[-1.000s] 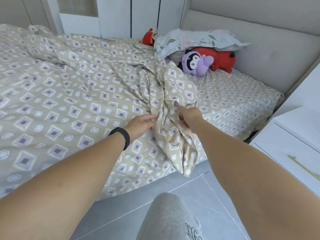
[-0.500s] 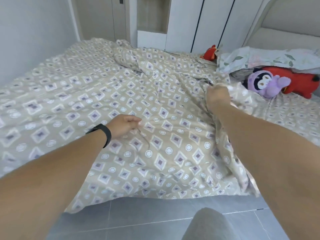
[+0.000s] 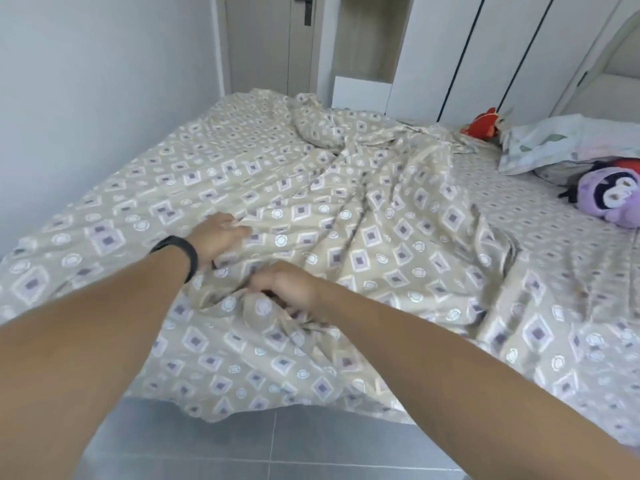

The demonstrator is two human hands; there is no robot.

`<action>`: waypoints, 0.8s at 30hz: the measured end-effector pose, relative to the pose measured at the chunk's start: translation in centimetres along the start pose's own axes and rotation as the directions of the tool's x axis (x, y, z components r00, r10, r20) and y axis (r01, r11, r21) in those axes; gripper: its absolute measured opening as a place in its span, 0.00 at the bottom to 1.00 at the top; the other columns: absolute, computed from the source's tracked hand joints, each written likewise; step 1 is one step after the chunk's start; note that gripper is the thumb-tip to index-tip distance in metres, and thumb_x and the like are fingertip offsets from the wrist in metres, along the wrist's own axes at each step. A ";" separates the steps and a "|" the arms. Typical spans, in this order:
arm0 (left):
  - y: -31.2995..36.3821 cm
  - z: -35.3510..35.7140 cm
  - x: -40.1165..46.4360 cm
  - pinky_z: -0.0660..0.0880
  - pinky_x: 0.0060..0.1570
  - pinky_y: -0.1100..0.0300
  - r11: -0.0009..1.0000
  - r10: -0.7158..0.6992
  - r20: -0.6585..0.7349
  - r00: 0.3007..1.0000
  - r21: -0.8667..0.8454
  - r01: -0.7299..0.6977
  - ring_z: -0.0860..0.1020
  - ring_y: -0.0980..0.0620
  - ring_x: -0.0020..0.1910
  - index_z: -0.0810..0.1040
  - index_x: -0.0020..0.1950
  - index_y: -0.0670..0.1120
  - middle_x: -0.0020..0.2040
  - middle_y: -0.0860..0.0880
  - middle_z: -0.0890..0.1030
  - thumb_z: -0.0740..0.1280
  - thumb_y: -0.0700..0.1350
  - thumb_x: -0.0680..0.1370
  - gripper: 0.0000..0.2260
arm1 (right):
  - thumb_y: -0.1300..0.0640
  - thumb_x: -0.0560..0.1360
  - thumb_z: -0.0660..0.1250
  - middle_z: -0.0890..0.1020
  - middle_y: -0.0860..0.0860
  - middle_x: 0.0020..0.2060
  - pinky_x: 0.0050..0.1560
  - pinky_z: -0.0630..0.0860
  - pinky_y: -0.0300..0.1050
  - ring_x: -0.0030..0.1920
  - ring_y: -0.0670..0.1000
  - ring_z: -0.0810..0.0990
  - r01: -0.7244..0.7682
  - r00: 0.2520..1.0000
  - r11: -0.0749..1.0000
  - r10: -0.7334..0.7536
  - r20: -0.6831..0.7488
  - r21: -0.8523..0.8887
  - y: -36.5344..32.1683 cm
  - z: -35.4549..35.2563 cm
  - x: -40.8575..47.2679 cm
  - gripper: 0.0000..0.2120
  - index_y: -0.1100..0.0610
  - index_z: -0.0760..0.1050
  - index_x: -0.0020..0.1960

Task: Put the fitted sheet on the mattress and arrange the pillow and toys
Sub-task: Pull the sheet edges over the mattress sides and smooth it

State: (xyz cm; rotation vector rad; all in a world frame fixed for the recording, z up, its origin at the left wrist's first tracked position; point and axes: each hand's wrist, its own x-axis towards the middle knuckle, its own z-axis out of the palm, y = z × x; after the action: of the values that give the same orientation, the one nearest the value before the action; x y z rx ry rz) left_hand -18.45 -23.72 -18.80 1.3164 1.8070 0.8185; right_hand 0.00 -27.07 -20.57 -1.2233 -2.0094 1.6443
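A beige sheet [image 3: 346, 202] with diamond and circle print lies rumpled over the bed, bunched at the far side and hanging over the near edge. My left hand [image 3: 218, 237], with a black wristband, pinches a fold of the sheet. My right hand [image 3: 284, 289] grips a bunch of the same cloth just below it. A floral pillow [image 3: 554, 143] lies at the right near the headboard. A purple plush toy [image 3: 609, 195] sits in front of it, with a red plush [image 3: 627, 164] partly hidden behind. Another red toy [image 3: 481, 126] lies farther back.
A white wall [image 3: 86, 98] runs along the bed's left side. A grey door [image 3: 263, 43] and white wardrobe [image 3: 467, 53] stand behind the bed. Grey floor tiles [image 3: 277, 445] lie between me and the bed's near edge.
My view swung left along the bed. My right hand left the fold near the toys and came down beside my left hand, gathering the sheet there.
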 end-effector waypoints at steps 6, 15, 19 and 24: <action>0.7 3.5 0.1 0.71 0.30 0.59 0.988 0.056 -0.010 0.998 0.144 -0.054 0.75 0.49 0.34 0.68 0.72 0.49 0.48 0.46 0.78 0.68 0.43 0.79 0.21 | 0.51 0.78 0.65 0.84 0.52 0.44 0.49 0.80 0.48 0.45 0.54 0.82 -0.043 0.895 0.910 -0.148 -0.421 -0.412 3.6 -5.4 0.0 0.10 0.54 0.82 0.46; -6.2 -6.6 -1.0 0.77 0.45 0.50 0.614 0.010 -0.344 0.939 0.743 0.266 0.79 0.40 0.47 0.71 0.63 0.41 0.53 0.40 0.80 0.67 0.46 0.79 0.16 | 0.47 0.81 0.53 0.65 0.50 0.75 0.75 0.60 0.57 0.72 0.58 0.66 -0.357 0.882 0.405 -0.151 -0.447 -0.842 3.9 -10.8 0.7 0.25 0.48 0.62 0.77; -7.5 -7.7 -1.3 0.70 0.38 0.55 0.363 0.007 -0.459 0.889 0.829 0.425 0.76 0.46 0.38 0.76 0.59 0.44 0.48 0.45 0.80 0.63 0.41 0.79 0.09 | 0.42 0.82 0.50 0.61 0.49 0.78 0.72 0.63 0.61 0.73 0.59 0.65 -0.390 0.906 0.427 0.020 -0.423 -0.816 4.1 -10.6 1.8 0.27 0.47 0.57 0.79; -5.1 -4.8 -0.9 0.72 0.56 0.45 0.241 0.032 -0.400 0.916 0.893 0.381 0.75 0.40 0.59 0.71 0.68 0.47 0.61 0.43 0.74 0.61 0.46 0.79 0.17 | 0.36 0.82 0.46 0.49 0.46 0.82 0.78 0.49 0.62 0.81 0.53 0.48 -0.312 0.945 0.436 0.056 -0.321 -0.844 6.0 -9.8 0.7 0.31 0.44 0.47 0.82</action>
State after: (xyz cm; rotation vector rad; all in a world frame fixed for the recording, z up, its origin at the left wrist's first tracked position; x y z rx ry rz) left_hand -24.81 -26.25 -20.34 1.6405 2.8965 -0.4600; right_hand 8.69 -19.94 -23.10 -1.8931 -2.6993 0.2595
